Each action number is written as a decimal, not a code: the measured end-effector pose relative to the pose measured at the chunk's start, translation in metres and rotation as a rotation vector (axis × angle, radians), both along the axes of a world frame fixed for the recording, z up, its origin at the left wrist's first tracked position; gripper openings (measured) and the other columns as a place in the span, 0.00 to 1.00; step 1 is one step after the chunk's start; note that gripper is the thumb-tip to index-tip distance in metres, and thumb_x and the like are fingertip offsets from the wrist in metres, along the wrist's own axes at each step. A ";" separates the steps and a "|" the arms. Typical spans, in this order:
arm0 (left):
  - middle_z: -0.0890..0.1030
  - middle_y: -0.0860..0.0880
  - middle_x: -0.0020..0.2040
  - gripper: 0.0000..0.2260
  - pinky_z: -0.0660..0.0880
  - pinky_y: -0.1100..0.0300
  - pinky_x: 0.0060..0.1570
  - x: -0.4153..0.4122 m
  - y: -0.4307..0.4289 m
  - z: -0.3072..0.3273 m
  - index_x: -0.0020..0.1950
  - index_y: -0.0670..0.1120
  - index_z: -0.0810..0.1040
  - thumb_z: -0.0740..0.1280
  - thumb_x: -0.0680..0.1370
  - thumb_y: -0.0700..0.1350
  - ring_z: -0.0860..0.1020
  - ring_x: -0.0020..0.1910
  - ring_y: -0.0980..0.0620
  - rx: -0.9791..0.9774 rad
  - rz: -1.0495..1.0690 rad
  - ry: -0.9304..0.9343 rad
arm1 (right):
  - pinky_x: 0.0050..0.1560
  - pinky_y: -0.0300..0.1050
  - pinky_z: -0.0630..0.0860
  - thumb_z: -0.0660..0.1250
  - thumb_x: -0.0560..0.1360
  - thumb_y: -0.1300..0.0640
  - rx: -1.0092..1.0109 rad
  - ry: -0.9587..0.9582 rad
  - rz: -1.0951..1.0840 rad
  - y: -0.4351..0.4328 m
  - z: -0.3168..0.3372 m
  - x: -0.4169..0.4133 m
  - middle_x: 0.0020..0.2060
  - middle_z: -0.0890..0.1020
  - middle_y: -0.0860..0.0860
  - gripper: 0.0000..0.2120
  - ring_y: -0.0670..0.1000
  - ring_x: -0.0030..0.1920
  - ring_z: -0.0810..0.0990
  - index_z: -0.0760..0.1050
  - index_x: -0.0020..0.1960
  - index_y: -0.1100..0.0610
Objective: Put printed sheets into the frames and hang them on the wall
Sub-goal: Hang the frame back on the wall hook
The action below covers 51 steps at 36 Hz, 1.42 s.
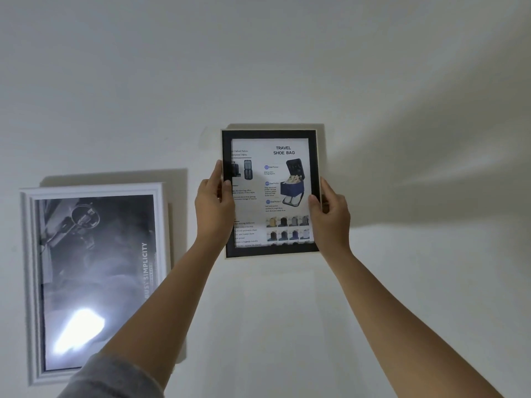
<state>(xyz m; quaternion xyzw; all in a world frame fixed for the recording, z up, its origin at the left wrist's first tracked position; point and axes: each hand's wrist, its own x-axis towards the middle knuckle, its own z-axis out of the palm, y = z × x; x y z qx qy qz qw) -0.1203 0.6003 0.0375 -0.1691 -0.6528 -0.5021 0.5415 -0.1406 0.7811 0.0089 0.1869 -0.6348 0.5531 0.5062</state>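
A black frame (270, 135) with a printed sheet (273, 193) headed "TRAVEL SHOE BAG" is held up flat against the white wall (402, 81), at arm's length. My left hand (214, 206) grips its left edge, thumb on the front. My right hand (330, 212) grips its right edge the same way. Whatever hook or nail is behind the frame is hidden.
A larger white frame (93, 188) with a black-and-white print reading "SIMPLICITY" hangs on the wall to the lower left, with a bright light reflection in its glass. Bare wall lies to the right of and above the black frame.
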 end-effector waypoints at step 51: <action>0.73 0.47 0.56 0.15 0.71 0.73 0.46 0.014 -0.006 -0.017 0.65 0.42 0.72 0.59 0.78 0.35 0.74 0.53 0.54 -0.002 0.087 -0.025 | 0.50 0.40 0.71 0.65 0.72 0.65 0.084 -0.150 -0.019 0.014 -0.004 0.018 0.50 0.79 0.56 0.14 0.53 0.48 0.77 0.73 0.57 0.58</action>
